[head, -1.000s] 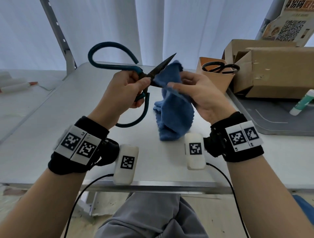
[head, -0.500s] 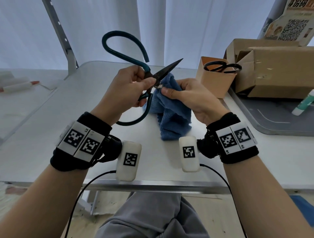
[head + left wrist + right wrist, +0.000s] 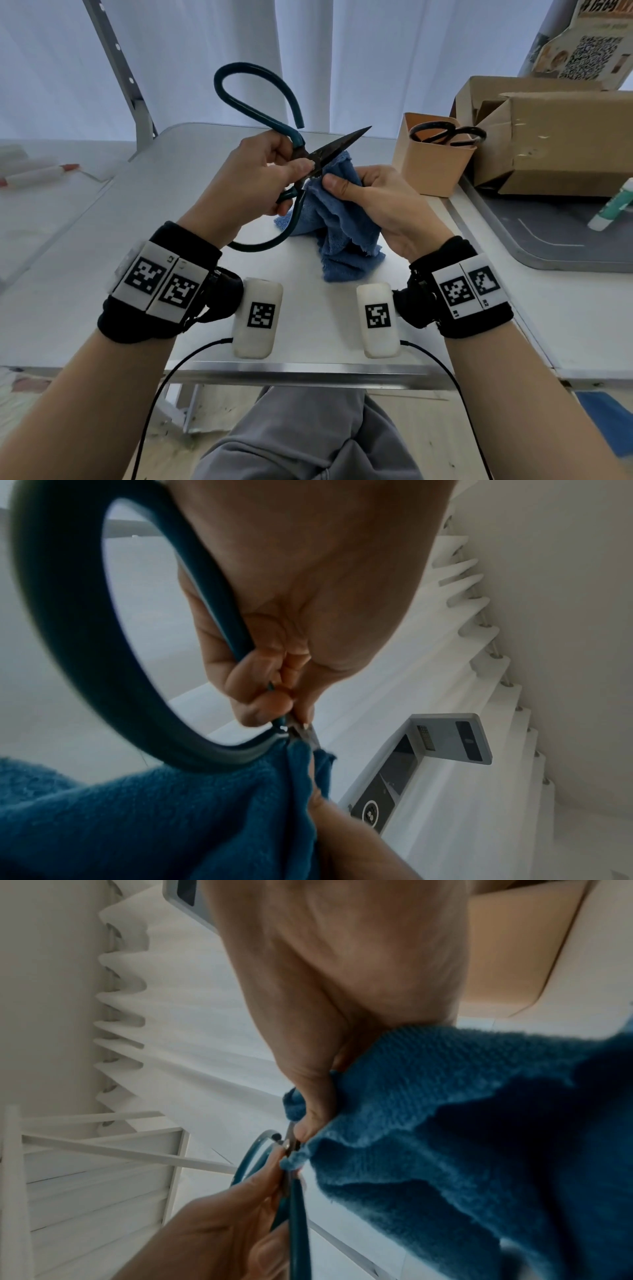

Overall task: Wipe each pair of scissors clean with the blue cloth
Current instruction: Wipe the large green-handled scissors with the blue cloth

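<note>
While gripping scissors point(image 3: 294, 144), cloth point(image 3: 339, 219) pinched, seemingly

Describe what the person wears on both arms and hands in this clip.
Both hands are bare: left hand, right hand. The forearms are bare too, with no sleeves. Each wrist carries a black fabric wristband bearing two white plates printed with black square markers. A white rounded camera pod with its own marker sits on the inner side of each band, and a thin black cable trails from it.
</note>
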Demonstrator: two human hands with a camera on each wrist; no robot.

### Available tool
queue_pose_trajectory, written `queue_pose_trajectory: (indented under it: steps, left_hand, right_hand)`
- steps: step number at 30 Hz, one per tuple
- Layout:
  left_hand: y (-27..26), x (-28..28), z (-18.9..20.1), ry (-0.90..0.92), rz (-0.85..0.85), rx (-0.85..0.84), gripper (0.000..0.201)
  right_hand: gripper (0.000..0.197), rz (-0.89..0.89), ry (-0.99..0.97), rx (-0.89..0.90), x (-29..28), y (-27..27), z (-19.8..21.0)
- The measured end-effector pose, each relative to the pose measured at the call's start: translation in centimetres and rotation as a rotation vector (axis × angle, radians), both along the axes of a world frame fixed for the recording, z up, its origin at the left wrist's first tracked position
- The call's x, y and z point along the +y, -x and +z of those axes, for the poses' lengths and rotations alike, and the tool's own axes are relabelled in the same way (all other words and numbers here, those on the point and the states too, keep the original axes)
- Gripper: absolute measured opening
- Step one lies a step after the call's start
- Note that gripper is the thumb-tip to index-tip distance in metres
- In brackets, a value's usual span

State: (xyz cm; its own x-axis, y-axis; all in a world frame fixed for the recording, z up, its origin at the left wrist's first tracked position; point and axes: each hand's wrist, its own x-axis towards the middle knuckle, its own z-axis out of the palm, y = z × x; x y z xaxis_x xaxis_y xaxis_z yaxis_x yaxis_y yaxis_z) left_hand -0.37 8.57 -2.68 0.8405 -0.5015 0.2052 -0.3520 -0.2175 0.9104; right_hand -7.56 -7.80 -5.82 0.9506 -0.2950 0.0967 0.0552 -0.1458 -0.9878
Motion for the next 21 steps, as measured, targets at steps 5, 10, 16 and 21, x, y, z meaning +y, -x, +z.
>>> queue_pose_trajectory:
  steps: [5,10,16,21]
  left_hand:
    - [-0.8,1.3,0.2,-0.003,0.018,0.036,0.012]
    - [-1.5,2.0,0.1,-0.002,0.029,0.080,0.015]
    - [-1.3,1.1,-0.1,0.006,0.004,0.097,0.019]
    - [-1.1,0.8,-0.1,0.009,-0.024,0.099,0.018]
  right_hand:
    - [0.016,-0.217,-0.155,-0.059,-1.9,-0.2,-0.7]
    - [0.021,-0.491,-0.316,-0.211,-3.3,-0.5,-0.6]
    - [0.018,-0.074,-0.327,-0.120,-0.4,0.3,0.9]
    - [0.034,0.006,-0.143,-0.074,0.3,0.0,0.7]
